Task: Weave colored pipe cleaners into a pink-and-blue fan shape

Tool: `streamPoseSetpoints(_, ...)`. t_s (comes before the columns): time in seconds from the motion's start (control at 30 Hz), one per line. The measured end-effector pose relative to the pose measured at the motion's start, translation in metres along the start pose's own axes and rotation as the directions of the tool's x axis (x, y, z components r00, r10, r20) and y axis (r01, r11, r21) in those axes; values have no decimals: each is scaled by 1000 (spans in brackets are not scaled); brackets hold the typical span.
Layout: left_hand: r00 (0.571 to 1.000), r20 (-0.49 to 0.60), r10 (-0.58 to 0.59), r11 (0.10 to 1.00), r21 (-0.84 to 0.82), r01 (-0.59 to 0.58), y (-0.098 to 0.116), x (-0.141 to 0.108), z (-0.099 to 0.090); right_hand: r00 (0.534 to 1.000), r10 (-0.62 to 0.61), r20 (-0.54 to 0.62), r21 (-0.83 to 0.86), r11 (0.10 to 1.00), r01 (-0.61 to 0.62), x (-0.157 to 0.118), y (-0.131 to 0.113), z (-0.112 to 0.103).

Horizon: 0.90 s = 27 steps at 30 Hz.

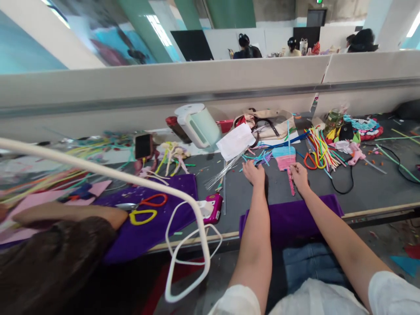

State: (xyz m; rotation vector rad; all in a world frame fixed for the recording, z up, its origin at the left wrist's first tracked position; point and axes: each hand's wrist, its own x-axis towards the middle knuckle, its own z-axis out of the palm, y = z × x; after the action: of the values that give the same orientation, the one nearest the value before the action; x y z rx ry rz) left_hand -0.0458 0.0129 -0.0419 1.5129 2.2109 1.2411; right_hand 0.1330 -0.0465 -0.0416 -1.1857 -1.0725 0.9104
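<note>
A flat blue-and-pink piece (284, 157) that looks made of pipe cleaners lies on the dark table, with a narrow pink strip pointing toward me. My right hand (299, 176) is closed at the top of that strip, its fingertips pinching the edge. To the left, my left hand (254, 173) rests with fingers apart beside short blue and purple pipe cleaner pieces (262, 157). What lies under its fingertips is too small to make out. Above the left hand are a white sheet (236, 141) and a bundle of thin silvery wires (225, 173).
Orange-and-yellow scissors (313, 161) lie by colourful pipe cleaners (324, 146) on the right. A folded purple cloth (292, 216) is along the front edge. Leftward are a kettle (200, 127), a pink device (215, 208), a white tubular frame (144, 183) and another person's arm (72, 214).
</note>
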Motion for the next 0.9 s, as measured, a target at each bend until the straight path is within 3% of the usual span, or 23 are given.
streamPoseSetpoints(0.13, 997, -71, -42, 993, 109, 50, -7, 5, 0, 1000, -2, 18, 3, 1000, 2, -1, 0, 1)
streamPoseSetpoints(0.33, 997, -40, -69, 960, 269, 77, -17, 12, -6, 1000, 12, 25, -6, 1000, -12, 0, 3, 4)
streamPoseSetpoints(0.47, 989, -64, -133, 955, 258, 145, -17, 11, -7, 999, 4, 33, -19, 1000, -4, 0, 4, 6)
streamPoseSetpoints(0.6, 975, -158, -155, 987, 14, 159, -21, 11, -8, 999, 1, 35, -21, 1000, 0, 0, 5, 6)
streamPoseSetpoints(0.73, 949, -278, -147, 942, -332, 49, -23, 13, -5, 999, 1, 34, -13, 1000, -1, 0, 6, 7)
streamPoseSetpoints(0.83, 961, -242, -134, 803, -594, -37, -15, 11, 1, 998, -17, 64, -5, 1000, 18, 0, 7, 10)
streamPoseSetpoints(0.9, 987, -100, -127, 649, -761, 7, -4, 6, 5, 995, -35, 96, 6, 999, 34, 1, 7, 11)
